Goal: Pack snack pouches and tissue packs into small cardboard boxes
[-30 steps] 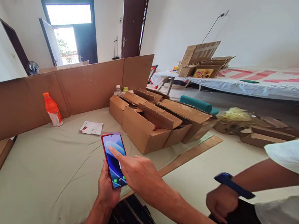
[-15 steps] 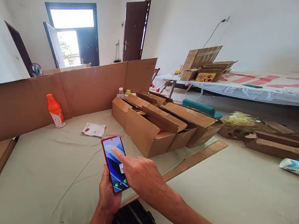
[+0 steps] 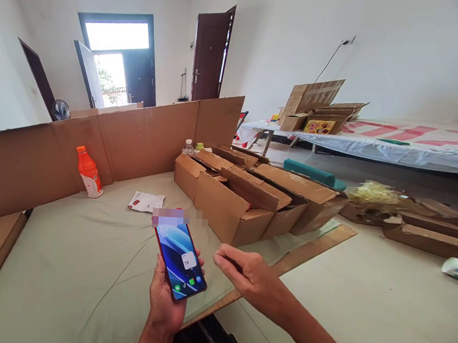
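My left hand [image 3: 164, 297] is wrapped round a smartphone [image 3: 179, 261] with a red-edged case. Its lit screen faces me, showing a blue wallpaper, a white calendar tile and a row of app icons; a blurred patch covers the top end. To the right of the phone, apart from it, my right hand [image 3: 251, 274] hovers with its fingers curled in and nothing visible in them. A white packet [image 3: 146, 202] lies on the cloth-covered table [image 3: 104, 236] just beyond the phone.
Open cardboard boxes [image 3: 230, 208] stand at the table's right side. An orange bottle [image 3: 89, 172] leans near the cardboard screen [image 3: 145, 140] along the back. A clear bottle [image 3: 188, 148] stands behind the boxes. More cardboard [image 3: 427, 233] lies on the floor at right.
My right hand has drawn back from the phone screen to the right, its pointing finger now curled in. The left hand still holds the phone. The view has shifted slightly.
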A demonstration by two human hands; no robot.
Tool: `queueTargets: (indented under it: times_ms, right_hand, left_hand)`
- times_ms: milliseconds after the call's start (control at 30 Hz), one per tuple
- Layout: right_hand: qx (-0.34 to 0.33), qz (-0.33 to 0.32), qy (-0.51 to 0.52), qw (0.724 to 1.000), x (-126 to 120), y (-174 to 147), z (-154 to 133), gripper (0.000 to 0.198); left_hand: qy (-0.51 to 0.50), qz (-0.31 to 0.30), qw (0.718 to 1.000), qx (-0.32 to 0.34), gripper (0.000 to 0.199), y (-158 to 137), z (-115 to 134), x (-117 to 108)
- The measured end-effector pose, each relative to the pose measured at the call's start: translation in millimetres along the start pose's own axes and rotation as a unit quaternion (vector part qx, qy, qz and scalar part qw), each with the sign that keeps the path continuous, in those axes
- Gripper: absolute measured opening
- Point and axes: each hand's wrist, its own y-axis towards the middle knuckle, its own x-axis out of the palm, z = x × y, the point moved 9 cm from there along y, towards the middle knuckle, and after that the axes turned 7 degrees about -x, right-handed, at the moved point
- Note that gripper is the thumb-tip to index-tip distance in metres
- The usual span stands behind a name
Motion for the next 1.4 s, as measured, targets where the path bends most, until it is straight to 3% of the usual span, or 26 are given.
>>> queueTargets:
  times_ms: [67,133,233,400,600,833,933,1100,1300,1400]
  right_hand:
    - [0.023,-0.120,0.118,0.985,22.5,-7.2,13.1,0.049]
    - [0.016,-0.225,0.246,0.943,43.3,-16.3,11.5,0.051]
    - [-0.009,-0.249,0.390,0.886,54.6,-20.2,4.4,0.054]
    - [-0.013,-0.143,0.520,0.842,57.2,-15.1,14.7,0.047]
    - [0.024,0.025,0.590,0.807,35.4,-14.9,52.5,0.037]
    - [0.120,0.136,0.507,0.842,-26.4,-50.2,121.1,0.033]
    - [0.151,0.221,0.455,0.849,-62.0,-65.9,140.8,0.026]
    - [0.177,0.373,0.402,0.817,-102.9,-89.1,148.7,0.032]
    - [0.177,0.426,0.388,0.798,-120.2,-106.5,161.2,0.043]
    - [0.144,0.419,0.378,0.813,-124.8,-102.5,156.6,0.039]
  left_hand:
    - [0.005,0.006,1.000,0.009,0.062,1.0,4.2,3.3]
    - [0.008,0.006,1.000,0.014,0.063,2.6,6.8,8.7]
    - [0.024,-0.007,1.000,0.009,0.067,3.8,6.4,20.5]
    - [0.044,-0.042,0.998,0.007,0.069,4.6,6.0,43.9]
    - [0.129,-0.100,0.987,0.001,0.075,22.7,-6.7,86.9]
    - [0.198,-0.174,0.964,0.039,0.077,25.2,-27.9,126.2]
    - [0.242,-0.164,0.956,0.022,0.084,19.0,-37.0,115.6]
    - [0.272,-0.117,0.955,-0.013,0.088,11.3,-48.1,73.1]
    - [0.276,-0.071,0.958,-0.021,0.084,4.6,-49.6,37.2]
    - [0.271,-0.065,0.960,-0.013,0.079,0.5,-45.2,35.3]
